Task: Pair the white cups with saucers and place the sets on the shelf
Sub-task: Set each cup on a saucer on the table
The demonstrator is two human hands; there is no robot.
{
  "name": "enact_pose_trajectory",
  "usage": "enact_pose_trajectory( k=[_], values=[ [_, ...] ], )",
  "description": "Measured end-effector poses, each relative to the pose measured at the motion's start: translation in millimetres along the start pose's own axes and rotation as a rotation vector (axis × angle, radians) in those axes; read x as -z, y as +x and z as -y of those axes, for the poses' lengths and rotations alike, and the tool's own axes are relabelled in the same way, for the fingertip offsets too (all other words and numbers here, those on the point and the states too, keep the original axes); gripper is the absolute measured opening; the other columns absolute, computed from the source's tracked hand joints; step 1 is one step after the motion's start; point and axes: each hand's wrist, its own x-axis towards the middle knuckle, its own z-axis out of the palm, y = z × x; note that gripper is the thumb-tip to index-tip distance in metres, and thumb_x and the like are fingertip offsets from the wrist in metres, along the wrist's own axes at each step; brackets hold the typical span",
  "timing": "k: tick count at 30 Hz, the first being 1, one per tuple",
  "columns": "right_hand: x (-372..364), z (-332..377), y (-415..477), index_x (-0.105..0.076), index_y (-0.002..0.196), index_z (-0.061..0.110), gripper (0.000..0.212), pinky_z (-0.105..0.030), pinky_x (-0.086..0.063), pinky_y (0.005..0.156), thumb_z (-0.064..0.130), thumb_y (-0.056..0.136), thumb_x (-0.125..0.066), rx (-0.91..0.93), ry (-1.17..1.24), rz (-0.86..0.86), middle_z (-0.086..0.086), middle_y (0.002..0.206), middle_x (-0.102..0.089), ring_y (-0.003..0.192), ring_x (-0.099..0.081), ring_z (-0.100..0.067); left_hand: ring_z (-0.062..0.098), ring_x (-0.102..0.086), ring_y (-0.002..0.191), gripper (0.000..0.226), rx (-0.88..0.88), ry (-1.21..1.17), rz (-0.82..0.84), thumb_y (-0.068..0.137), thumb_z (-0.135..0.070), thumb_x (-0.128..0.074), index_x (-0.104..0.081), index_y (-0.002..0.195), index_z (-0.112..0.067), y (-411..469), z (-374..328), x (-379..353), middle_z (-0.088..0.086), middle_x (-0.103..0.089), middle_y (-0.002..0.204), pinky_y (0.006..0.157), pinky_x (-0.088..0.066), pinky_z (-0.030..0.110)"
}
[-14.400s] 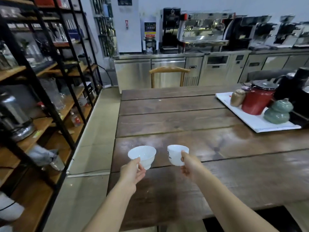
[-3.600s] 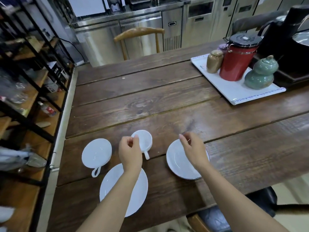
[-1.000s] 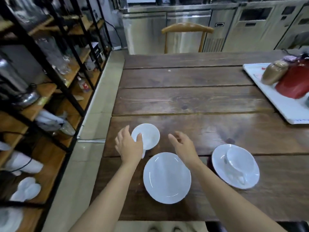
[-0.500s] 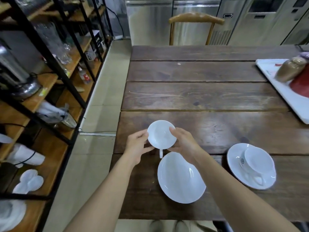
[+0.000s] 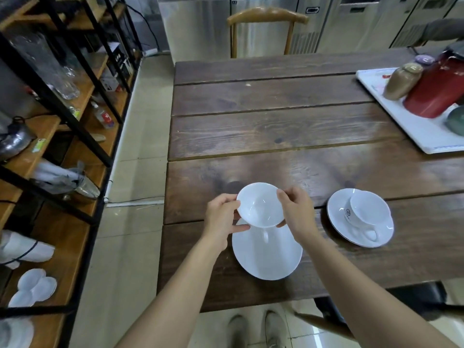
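Observation:
A white cup hangs just above the far edge of a bare white saucer near the table's front edge, handle pointing toward me. My left hand grips its left rim and my right hand grips its right rim. To the right, a second white cup with a logo stands on its own saucer. The wooden shelf with black metal posts runs along the left side.
The dark plank table carries a white tray at the right with a red canister, a brown jar and a green pot. A wooden chair stands at the far end. The shelf holds glassware, a bottle, white dishes and a metal kettle.
Both hands took hold of the cup and carried it from the table left of the saucer to just above the saucer. The paired set on the right stayed put.

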Motion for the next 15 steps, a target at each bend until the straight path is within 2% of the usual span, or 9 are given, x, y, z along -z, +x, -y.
enact_pose_trajectory(
  k=[2,5,9,11,15],
  values=[
    [5.5,-10.6,-8.0,-0.05,0.067,0.019,0.023,-0.021,-0.045,0.035,0.023,0.09,-0.052,-0.006,-0.023,0.006,0.0,0.07,-0.056,0.065,-0.057,-0.015,0.025,-0.06,0.082,0.015,0.03,0.036,0.016,0.089,-0.008,-0.053,-0.063,0.078,-0.012,-2.9,9.0,-1.2,0.008,-0.061,0.092,0.044,-0.055,0.03],
    [10.8,-24.1,-18.9,-0.05,0.065,0.018,0.025,-0.019,-0.042,0.032,0.023,0.089,-0.053,-0.029,-0.041,-0.012,-0.001,0.068,-0.055,0.064,-0.055,-0.016,0.026,-0.06,0.081,0.012,0.065,0.059,0.041,0.087,-0.007,-0.054,-0.061,0.077,-0.007,-7.6,21.9,-4.2,0.012,-0.061,0.094,0.043,-0.053,0.028],
    [16.4,-35.3,-28.9,-0.052,0.067,0.021,0.022,-0.015,-0.04,0.03,0.024,0.089,-0.053,-0.038,-0.083,-0.03,0.003,0.071,-0.057,0.064,-0.054,-0.009,0.025,-0.058,0.082,0.013,0.07,0.085,0.042,0.086,-0.008,-0.055,-0.059,0.074,-0.006,-12.6,33.3,-7.4,0.007,-0.061,0.095,0.041,-0.052,0.026],
    [17.2,-38.1,-32.0,-0.055,0.07,0.018,0.019,-0.009,-0.037,0.031,0.022,0.089,-0.053,-0.003,-0.097,-0.044,0.006,0.07,-0.058,0.064,-0.053,-0.006,0.025,-0.058,0.083,0.014,0.07,0.093,0.042,0.086,-0.008,-0.056,-0.059,0.073,-0.007,-14.5,36.4,-7.3,0.008,-0.06,0.098,0.042,-0.053,0.028],
    [18.3,-42.0,-37.0,-0.056,0.071,0.015,0.018,-0.003,-0.036,0.036,0.02,0.089,-0.054,0.033,-0.119,-0.055,0.008,0.067,-0.056,0.062,-0.05,-0.002,0.022,-0.059,0.08,0.009,0.075,0.113,0.038,0.087,-0.009,-0.055,-0.061,0.08,-0.009,-21.2,40.6,-6.1,0.005,-0.059,0.098,0.041,-0.053,0.028]
  ],
)
